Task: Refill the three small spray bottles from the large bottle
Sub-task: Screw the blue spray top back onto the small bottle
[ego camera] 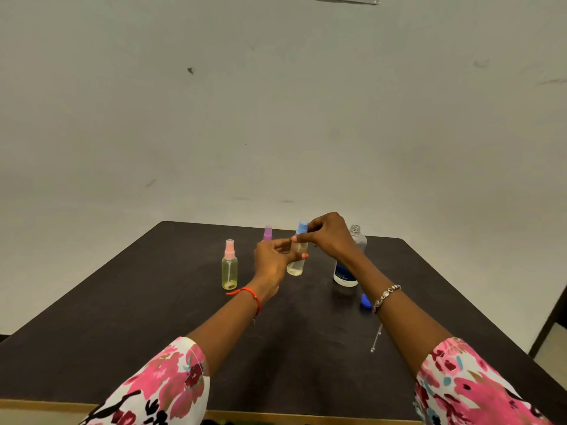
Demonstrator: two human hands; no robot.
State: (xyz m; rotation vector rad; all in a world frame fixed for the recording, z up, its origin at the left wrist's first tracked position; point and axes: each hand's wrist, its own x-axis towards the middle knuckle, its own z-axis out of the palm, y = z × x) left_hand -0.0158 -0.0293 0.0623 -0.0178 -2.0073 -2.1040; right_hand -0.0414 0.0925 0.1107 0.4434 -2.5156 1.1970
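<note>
A: Both hands are on the blue-capped bottle [297,256], dead centre of the table [122,302]. The left hand [271,262] is curled round its body, and the right hand [329,237] has fingertips pinched on the blue spray top [302,227].

B: Screwing it on or off?

A: Can't tell from here. Either way, my call is: keep the body steady and upright with the left, turn only the top with the right, and lift straight so the dip tube doesn't flick liquid about.

B: Where's the supply?

A: The large bottle [348,265] stands at three o'clock from the one in hand, just beside it, neck open, only a dark band of liquid low down. Its blue lid [365,300] lies on the table at five o'clock.

B: Give me the count.

A: Three small spray bottles: the blue, a pink-capped bottle [229,266] at nine o'clock, yellowish inside, and a purple-capped bottle [267,234] at eleven o'clock, mostly hidden behind the left hand. One large bottle, one loose lid.
</note>
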